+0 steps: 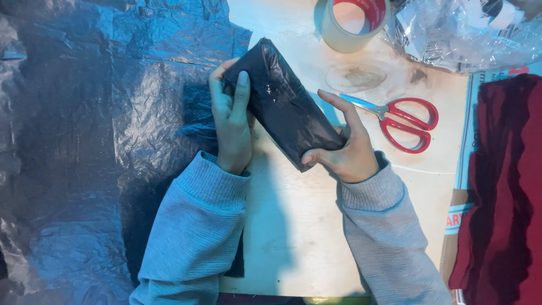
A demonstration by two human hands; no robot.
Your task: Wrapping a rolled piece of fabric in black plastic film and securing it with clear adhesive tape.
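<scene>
A small oblong parcel wrapped in shiny black plastic (282, 104) lies slanted on a pale wooden table (293, 226). My left hand (232, 118) grips its upper left end, fingers laid over the wrap. My right hand (347, 149) holds the lower right end, thumb pressed on the near corner and forefinger stretched along the edge. Both arms wear grey knit sleeves.
A large crinkled sheet of dark plastic (84, 141) covers the left side. Red-handled scissors (403, 121) lie right of my right hand. A roll of clear tape with a red core (353, 22) stands at the back, a clear plastic bag (468, 31) beside it. Dark red cloth (505, 192) lies at the right edge.
</scene>
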